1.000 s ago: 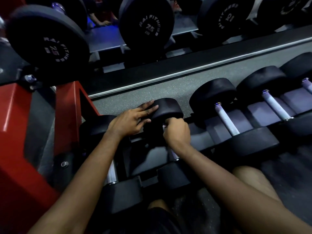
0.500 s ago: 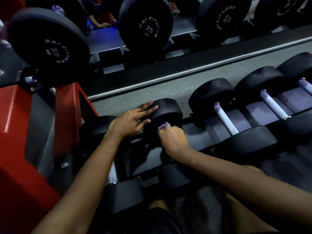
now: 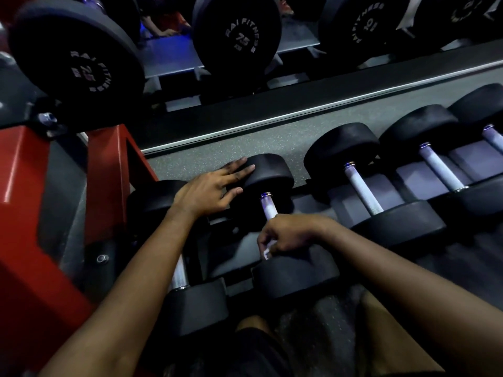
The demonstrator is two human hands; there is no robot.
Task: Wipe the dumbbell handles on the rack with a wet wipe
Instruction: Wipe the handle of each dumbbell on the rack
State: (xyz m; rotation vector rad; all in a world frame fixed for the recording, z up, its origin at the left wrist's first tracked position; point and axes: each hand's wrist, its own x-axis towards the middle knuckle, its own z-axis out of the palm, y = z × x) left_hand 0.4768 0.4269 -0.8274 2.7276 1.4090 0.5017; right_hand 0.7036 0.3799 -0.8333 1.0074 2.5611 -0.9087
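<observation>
Wet wipe (image 3: 268,248) peeks out as a white scrap under the right hand (image 3: 291,234), whose fingers curl tight round the handle (image 3: 268,206), low down against the near head of the dumbbell (image 3: 296,276). Bare metal runs on up to the far head (image 3: 272,172), where the left hand (image 3: 209,191) lies flat, fingers straight on the rubber. This is the second dumbbell along from the red rack frame (image 3: 27,200), with more dumbbells (image 3: 362,186) lined up to the right.
</observation>
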